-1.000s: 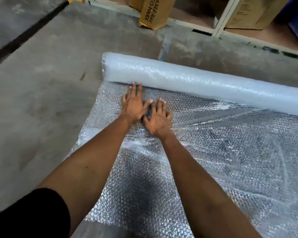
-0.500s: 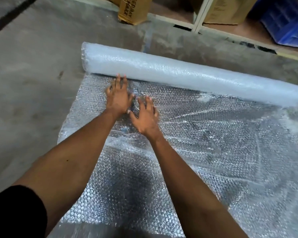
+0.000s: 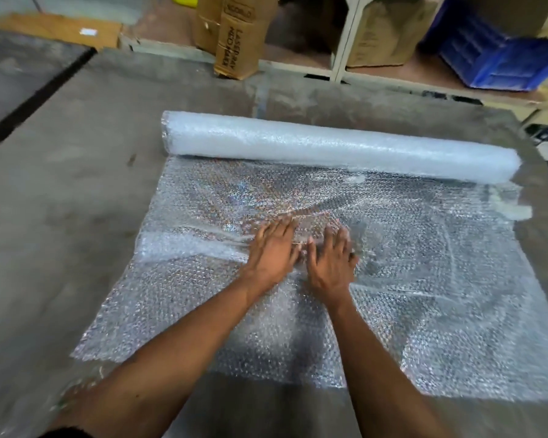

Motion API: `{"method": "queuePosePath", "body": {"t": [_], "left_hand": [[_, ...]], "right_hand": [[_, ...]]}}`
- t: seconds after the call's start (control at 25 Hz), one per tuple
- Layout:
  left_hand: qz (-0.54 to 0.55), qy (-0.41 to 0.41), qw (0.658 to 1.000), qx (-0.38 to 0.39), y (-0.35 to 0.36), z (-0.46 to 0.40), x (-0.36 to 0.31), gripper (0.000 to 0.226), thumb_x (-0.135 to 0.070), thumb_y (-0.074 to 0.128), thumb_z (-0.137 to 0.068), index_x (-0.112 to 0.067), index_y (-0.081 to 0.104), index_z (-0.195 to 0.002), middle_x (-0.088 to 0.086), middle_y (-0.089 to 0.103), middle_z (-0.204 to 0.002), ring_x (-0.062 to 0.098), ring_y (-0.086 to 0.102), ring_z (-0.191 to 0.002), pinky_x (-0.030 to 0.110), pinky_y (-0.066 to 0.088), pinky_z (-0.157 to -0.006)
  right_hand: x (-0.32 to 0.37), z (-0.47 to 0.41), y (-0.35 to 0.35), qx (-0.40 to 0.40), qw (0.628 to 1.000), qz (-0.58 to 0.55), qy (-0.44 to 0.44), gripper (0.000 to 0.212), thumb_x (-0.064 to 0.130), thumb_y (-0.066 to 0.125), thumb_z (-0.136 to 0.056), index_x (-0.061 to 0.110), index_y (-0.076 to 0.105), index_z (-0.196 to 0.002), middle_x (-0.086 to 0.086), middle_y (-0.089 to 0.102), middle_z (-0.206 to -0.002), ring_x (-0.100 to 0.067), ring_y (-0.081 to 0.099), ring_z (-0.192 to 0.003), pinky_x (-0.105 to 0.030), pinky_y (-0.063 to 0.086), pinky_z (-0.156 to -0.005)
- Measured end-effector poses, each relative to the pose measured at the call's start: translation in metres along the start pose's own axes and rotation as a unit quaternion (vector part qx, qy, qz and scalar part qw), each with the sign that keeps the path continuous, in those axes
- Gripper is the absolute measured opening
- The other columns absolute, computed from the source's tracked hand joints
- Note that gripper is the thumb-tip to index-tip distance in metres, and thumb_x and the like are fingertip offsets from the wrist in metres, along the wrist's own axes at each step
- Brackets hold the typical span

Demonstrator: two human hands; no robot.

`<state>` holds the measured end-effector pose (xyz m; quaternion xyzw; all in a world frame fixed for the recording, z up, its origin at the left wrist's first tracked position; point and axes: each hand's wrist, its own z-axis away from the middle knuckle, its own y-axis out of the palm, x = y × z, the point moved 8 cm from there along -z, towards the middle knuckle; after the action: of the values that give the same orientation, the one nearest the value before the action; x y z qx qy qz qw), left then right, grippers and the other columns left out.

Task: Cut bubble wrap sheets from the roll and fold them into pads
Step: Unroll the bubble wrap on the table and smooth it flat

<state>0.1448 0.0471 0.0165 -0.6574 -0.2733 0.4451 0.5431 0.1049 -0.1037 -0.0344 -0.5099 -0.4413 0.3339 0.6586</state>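
Grey concrete floor (image 3: 60, 216) fills most of my view, with cardboard boxes (image 3: 234, 42) and a blue crate (image 3: 500, 55) lined up along the far edge. On the floor lies the bubble wrap roll (image 3: 339, 147), a long, pale, frosted cylinder set slightly askew, and from it a wide unrolled sheet (image 3: 424, 295) runs toward me — thin, clear, dimpled all over, glinting where the light catches it. I have my left hand (image 3: 271, 252) and right hand (image 3: 329, 263) side by side near the middle of the sheet, well short of the roll, fingers stretched out and palms pressing down on the plastic, gripping nothing. A raised crease (image 3: 187, 246) runs from the left edge up to my left hand. I judge this to be the laying-out step — flattening the length before any cut. No cutting tool is in view, so the next move calls for finding one and holding the light, slippery sheet taut along a straight line across its width.
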Motion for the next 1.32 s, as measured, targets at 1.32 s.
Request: {"method": "queuePosePath", "body": {"t": [1.32], "left_hand": [[0.010,-0.203,0.976,0.080,0.057,0.173,-0.038,0.131,-0.104,0.035,-0.075,-0.031,-0.033,-0.159,0.001,-0.048,-0.162,0.029,-0.033,-0.155,0.080,0.000,-0.118]], "right_hand": [[-0.060,0.068,-0.002,0.098,0.975,0.012,-0.200,0.076,0.077,0.010,-0.104,0.036,0.005,-0.168,-0.002,-0.009,-0.177,-0.028,-0.003,-0.164,-0.080,-0.005,-0.120]]}}
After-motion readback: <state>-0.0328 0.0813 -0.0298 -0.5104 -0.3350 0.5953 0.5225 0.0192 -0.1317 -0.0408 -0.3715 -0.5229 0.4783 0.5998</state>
